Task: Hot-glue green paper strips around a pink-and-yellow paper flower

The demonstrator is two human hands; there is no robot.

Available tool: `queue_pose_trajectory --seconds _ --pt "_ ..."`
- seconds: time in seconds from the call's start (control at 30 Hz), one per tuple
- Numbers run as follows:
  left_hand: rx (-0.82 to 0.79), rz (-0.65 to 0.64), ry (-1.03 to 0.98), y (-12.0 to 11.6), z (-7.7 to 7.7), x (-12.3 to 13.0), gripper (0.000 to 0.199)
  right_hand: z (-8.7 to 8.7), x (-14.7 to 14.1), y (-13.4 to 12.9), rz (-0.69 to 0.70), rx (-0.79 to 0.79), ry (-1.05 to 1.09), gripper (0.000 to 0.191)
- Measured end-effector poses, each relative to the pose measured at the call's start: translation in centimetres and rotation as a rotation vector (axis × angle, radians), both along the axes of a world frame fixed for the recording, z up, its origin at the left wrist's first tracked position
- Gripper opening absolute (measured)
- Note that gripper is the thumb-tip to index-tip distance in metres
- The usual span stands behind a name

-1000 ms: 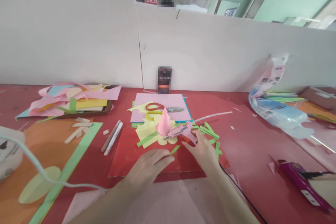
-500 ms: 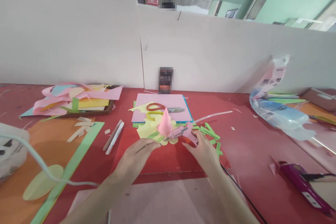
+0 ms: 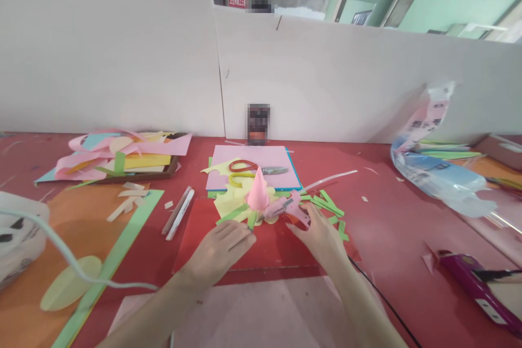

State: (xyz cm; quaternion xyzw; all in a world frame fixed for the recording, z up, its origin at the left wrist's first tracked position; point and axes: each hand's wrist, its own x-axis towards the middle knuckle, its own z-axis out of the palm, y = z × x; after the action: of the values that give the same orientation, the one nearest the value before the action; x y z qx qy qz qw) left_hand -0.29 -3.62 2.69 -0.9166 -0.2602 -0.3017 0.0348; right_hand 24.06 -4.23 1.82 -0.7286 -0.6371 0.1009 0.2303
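Observation:
My right hand (image 3: pixel 320 234) is wrapped round a pink hot glue gun (image 3: pixel 289 204), a clear glue stick (image 3: pixel 332 178) jutting from its rear. The gun's nozzle points left, close to the base of a pink paper cone (image 3: pixel 258 193) that stands upright on a yellow scalloped paper piece (image 3: pixel 228 202). Left of the nozzle, my left hand (image 3: pixel 224 244) pinches a green paper strip (image 3: pixel 252 219); its fingertips are partly hidden. Another green strip (image 3: pixel 232 214) lies just beyond those fingers.
Scissors (image 3: pixel 275 170) lie on pink sheets (image 3: pixel 218 163) behind the cone. Loose green strips (image 3: pixel 324 204) are scattered at the right. Two pens (image 3: pixel 179 215), a scrap-filled tray (image 3: pixel 173 168), a plastic bag (image 3: pixel 442 174) and a purple power strip (image 3: pixel 477 288) surround the red board (image 3: pixel 196 234).
My left hand has moved slightly right and turned, and the green strip in its fingers now stands up near the nozzle. The right hand with the glue gun has barely moved.

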Motion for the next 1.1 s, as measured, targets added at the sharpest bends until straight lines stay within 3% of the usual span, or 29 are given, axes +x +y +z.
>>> queue_pose_trajectory --seconds 0.2,0.4,0.53,0.67,0.8,0.87,0.93,1.0,1.1 --pt "0.088 -0.02 0.104 -0.2 0.0 1.0 0.02 -0.3 0.1 0.1 0.004 -0.01 0.0 0.031" --pt "0.101 -0.007 0.086 -0.1 0.1 1.0 0.022 -0.4 0.2 0.1 0.015 -0.009 0.0 0.031" --pt "0.091 0.017 -0.082 -0.5 0.0 0.3 0.023 -0.5 0.2 0.1 0.012 -0.005 -0.005 0.031" --pt "0.014 0.071 -0.401 -1.0 0.0 -0.3 0.024 -0.5 0.2 0.1 0.001 -0.023 -0.009 0.033" --pt "-0.21 0.173 -0.599 -0.5 1.9 -0.5 0.016 -0.4 0.1 0.1 -0.002 -0.036 -0.016 0.036" --pt "-0.424 0.226 -0.613 0.1 3.1 -0.6 0.011 -0.3 0.1 0.1 -0.01 -0.067 -0.018 0.036" --pt "-0.693 0.201 -0.558 0.9 4.0 -0.6 0.01 -0.2 0.0 0.2 -0.017 -0.081 -0.016 0.036" --pt "-0.907 0.141 -0.456 1.8 4.1 -0.4 0.013 -0.2 0.1 0.2 -0.015 -0.071 -0.012 0.036" --pt "-1.027 0.099 -0.367 2.8 3.4 0.3 0.015 -0.2 0.2 0.2 0.004 -0.046 -0.009 0.035"
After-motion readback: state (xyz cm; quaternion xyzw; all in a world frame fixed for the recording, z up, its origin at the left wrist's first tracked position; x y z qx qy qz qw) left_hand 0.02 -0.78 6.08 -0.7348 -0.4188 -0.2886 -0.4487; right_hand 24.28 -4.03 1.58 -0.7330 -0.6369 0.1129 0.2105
